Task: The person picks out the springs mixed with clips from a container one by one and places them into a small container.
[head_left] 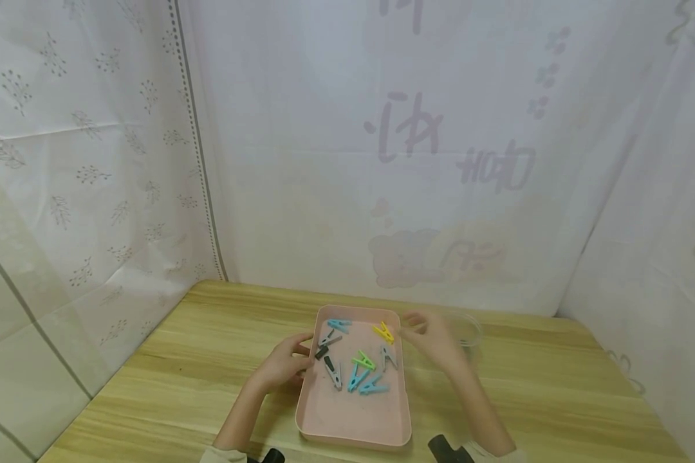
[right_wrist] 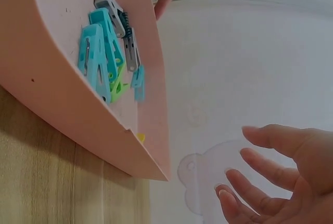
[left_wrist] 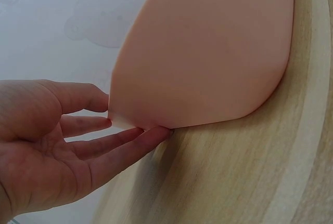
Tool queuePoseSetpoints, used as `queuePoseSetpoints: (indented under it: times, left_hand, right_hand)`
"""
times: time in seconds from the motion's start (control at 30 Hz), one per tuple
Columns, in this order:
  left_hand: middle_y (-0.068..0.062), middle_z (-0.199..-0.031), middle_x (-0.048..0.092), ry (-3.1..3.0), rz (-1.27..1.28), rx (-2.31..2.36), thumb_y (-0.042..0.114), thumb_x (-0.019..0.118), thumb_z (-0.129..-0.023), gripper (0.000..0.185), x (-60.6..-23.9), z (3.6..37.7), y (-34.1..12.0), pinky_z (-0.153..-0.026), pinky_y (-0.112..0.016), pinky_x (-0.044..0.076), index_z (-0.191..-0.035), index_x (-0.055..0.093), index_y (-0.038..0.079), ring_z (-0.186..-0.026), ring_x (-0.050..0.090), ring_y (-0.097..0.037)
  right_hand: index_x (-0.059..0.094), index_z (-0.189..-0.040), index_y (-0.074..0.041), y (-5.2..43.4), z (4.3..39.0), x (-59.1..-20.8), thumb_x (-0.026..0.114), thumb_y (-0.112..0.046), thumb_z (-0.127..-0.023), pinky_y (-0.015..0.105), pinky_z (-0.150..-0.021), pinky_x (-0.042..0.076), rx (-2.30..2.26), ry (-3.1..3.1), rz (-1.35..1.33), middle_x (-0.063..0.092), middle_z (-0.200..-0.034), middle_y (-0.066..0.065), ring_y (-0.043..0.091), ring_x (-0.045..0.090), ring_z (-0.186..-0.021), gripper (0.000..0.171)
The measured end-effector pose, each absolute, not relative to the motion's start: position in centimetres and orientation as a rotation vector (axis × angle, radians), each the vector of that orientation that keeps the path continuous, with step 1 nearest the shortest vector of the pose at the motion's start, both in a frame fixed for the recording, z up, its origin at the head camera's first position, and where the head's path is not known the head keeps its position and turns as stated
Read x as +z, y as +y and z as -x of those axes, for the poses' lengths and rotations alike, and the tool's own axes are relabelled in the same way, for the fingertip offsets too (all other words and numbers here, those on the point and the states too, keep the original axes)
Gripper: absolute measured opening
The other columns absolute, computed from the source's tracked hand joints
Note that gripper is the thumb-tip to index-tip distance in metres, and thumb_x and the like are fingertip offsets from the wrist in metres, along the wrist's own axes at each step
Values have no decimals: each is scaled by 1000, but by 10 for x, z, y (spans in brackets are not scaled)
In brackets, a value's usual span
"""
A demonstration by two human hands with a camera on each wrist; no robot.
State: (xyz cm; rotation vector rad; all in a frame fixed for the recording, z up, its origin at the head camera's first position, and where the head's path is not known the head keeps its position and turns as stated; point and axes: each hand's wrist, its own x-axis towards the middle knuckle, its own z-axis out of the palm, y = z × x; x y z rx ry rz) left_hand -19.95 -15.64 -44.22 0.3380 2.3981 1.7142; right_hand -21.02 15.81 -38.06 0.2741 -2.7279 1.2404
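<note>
Near edge of the pink tray (head_left: pixel 353 432) sits steady under the left hand (head_left: pixel 284 366), fingers straight against its wall, while the right hand (head_left: pixel 434 337) hovers loose and empty just beyond the yellow peg (head_left: pixel 384 332): best pinch its tail end.

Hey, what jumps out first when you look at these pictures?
A pink tray in the middle of the wooden table, strewn with bright clothes pegs in teal, green, yellow and grey. The left hand touches its left edge with straight fingers, while the right hand is open just right of it, beside a clear container.
</note>
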Motion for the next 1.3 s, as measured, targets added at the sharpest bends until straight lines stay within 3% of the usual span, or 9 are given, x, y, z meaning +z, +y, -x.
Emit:
queuePoseSetpoints:
  times: [0.3,0.57,0.77,1.3]
  left_hand:
    - [-35,-129,61,2392,-346,1715,0,63,-100,61,-443,199,-156,-74,-45,65,-154,38,-15,-95,71,-30]
    - [-37,-129,59,2379,-362,1719,-1,62,-100,62,-444,199,-157,-75,-45,65,-154,38,-15,-97,72,-32]
    - [-38,-129,59,2378,-368,1721,-1,61,-101,61,-445,201,-156,-75,-47,65,-154,36,-16,-96,72,-33]
    - [-36,-129,60,2383,-356,1729,-2,61,-100,60,-445,200,-157,-72,-43,64,-154,37,-15,-90,70,-26]
  right_hand:
    - [74,-121,0,149,214,-387,76,-18,-97,50,-82,64,1297,-2728,-330,72,-120,25,42,71,-103,30]
    - [75,-116,0,138,218,-390,80,-12,-90,45,-78,63,1270,-2741,-355,75,-111,21,34,72,-96,29]
    - [77,-114,-4,128,221,-388,82,-14,-91,42,-77,62,1261,-2783,-324,74,-112,19,27,70,-95,26]
    - [77,-113,-2,115,229,-388,79,-10,-92,46,-83,63,1307,-2813,-453,74,-113,20,33,70,-99,23]
